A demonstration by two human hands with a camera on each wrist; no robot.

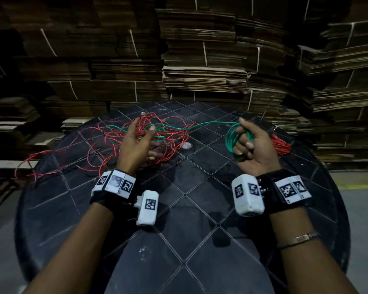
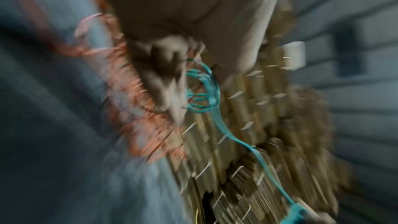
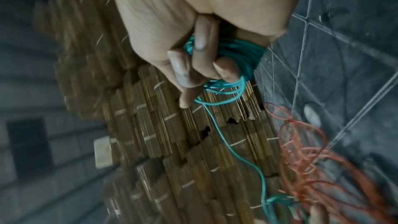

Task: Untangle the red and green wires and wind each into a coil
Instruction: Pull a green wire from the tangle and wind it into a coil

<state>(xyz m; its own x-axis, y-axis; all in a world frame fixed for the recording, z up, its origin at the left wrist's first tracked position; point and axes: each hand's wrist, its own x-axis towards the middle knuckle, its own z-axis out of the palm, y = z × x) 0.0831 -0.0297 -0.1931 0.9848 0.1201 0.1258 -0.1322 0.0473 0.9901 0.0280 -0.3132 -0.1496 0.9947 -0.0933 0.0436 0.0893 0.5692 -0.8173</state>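
Head view first, nearest things: both forearms reach out over a round black table (image 1: 179, 219) scored with a diamond grid, each wrist carrying a strapped camera block. The right hand (image 1: 251, 145) is raised off the surface with its fingers curled round a small coil of green wire (image 1: 232, 139); the right wrist view confirms it, with several green turns bunched under the bent fingers (image 3: 202, 40) and one free strand running out of the fist. That strand crosses the table towards the left hand (image 1: 136, 143), which sits over the tangle with fingers spread and only loosely bent; green wire loops pass by its fingertips, but whether it pinches the strand or just guides it I cannot tell, since the left wrist view is badly smeared by motion. Under and beyond that hand lies the red wire (image 1: 106, 141), a loose sprawl of loops spread over the far left of the table with one tail trailing towards the left edge. A second bundle of red strands (image 1: 282, 145) lies just behind the right hand. Stacks of flattened cardboard (image 1: 200, 60) fill the background.

My reading: the green coil is partly wound, its remaining length is still threaded through the red loops, and the red sprawl has no coiling done yet
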